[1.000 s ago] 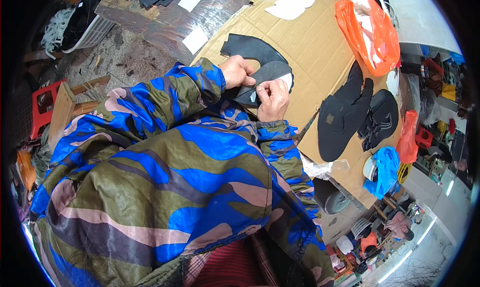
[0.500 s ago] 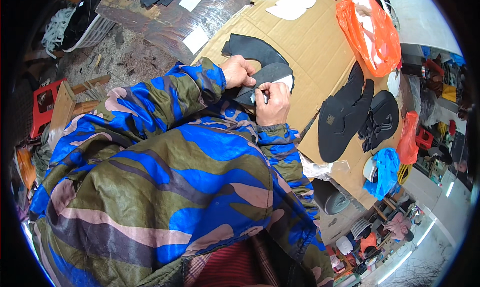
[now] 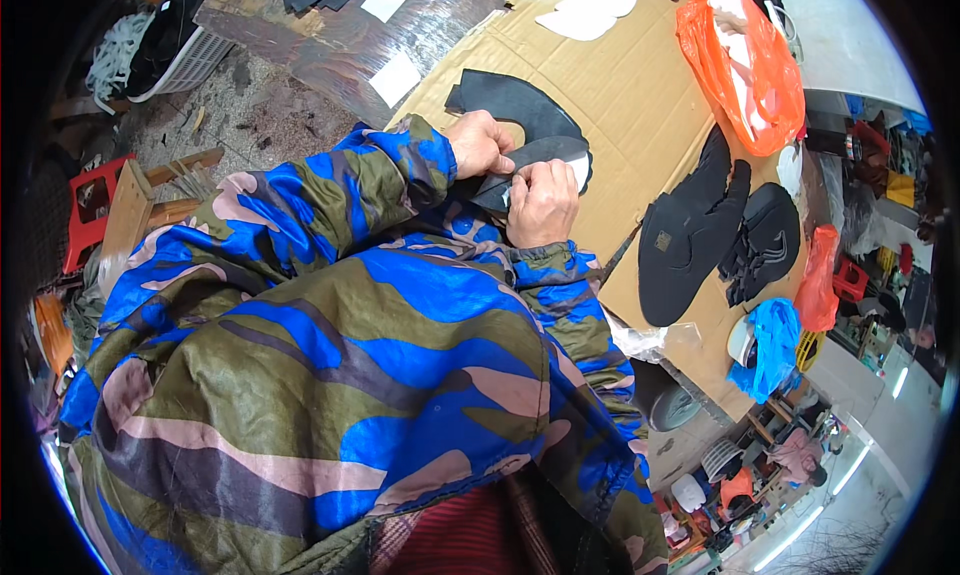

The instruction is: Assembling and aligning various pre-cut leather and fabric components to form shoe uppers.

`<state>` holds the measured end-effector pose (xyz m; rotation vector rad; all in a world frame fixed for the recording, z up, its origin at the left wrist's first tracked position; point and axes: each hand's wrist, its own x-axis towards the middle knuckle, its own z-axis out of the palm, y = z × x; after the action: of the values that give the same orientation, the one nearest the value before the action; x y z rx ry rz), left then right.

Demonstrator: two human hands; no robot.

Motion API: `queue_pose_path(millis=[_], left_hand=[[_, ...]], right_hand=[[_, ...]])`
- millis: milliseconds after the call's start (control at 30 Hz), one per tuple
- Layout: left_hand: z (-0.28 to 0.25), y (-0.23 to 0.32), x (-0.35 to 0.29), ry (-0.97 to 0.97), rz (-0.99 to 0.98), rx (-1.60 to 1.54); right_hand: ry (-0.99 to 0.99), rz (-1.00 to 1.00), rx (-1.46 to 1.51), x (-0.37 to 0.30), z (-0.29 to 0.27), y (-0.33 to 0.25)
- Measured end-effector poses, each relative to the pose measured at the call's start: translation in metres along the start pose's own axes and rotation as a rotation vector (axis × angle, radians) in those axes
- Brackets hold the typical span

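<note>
Looking down from the head view, a person in a blue, olive and pink camouflage jacket (image 3: 330, 345) bends over a bench covered with flattened brown cardboard (image 3: 640, 95). Both hands meet at the near edge of the cardboard on a dark, curved sole-shaped piece (image 3: 545, 155) that has a white strip showing along its right edge. The left hand (image 3: 480, 143) is curled over the piece's left end, fingers closed and pressing it down. The right hand (image 3: 543, 203) is bunched just beside it, thumb and fingertips pinched on the piece's lower edge around something small and pale; whether that is a tool, a tab or backing paper is too small to tell. A second black curved cutout (image 3: 510, 100) lies flat on the cardboard just beyond the hands, touching or slightly under the held piece. To do this step well, it seems wise to keep the left hand anchoring the piece flat so it cannot slide, and to work the pinching hand slowly along the edge in short moves, keeping the two layers lined up. Further right sit a pile of black shoe uppers (image 3: 700, 235), an orange plastic bag (image 3: 735, 60) and a blue bag (image 3: 770, 340). White cut shapes (image 3: 585, 10) lie at the far edge, and a red stool (image 3: 85, 210) stands on the floor to the left.
</note>
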<state>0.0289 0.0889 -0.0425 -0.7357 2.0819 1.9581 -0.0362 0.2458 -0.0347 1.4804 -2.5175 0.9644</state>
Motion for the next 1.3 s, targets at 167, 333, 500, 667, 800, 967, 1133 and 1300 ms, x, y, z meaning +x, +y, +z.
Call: queue_pose_path(millis=[167, 333, 500, 667, 800, 967, 1133, 1300], left_hand=[[-0.002, -0.012, 0.001, -0.001, 0.002, 0.021], [-0.003, -0.003, 0.004, -0.035, 0.013, 0.008], [-0.005, -0.004, -0.002, -0.019, -0.033, -0.05], [0.0, -0.013, 0.01, -0.04, -0.048, -0.04], [-0.002, 0.001, -0.004, -0.054, -0.092, -0.072], [0.002, -0.001, -0.016, -0.072, 0.245, 0.23], [0.01, 0.002, -0.03, 0.083, 0.676, 0.675], [0.03, 0.007, -0.001, 0.193, 0.822, 1.182]], right_hand=[[0.02, -0.003, -0.004, -0.003, 0.012, 0.0], [0.05, 0.016, 0.001, 0.0, 0.005, 0.001], [0.044, 0.106, 0.093, 0.001, 0.001, 0.001], [0.051, 0.265, 0.32, -0.007, -0.007, 0.013], [0.098, 0.371, 0.508, -0.02, -0.03, 0.015], [0.147, 0.488, 0.569, -0.064, -0.072, 0.039], [0.164, 0.649, 0.596, -0.12, -0.102, 0.04], [0.142, 0.87, 0.613, -0.137, -0.104, 0.029]])
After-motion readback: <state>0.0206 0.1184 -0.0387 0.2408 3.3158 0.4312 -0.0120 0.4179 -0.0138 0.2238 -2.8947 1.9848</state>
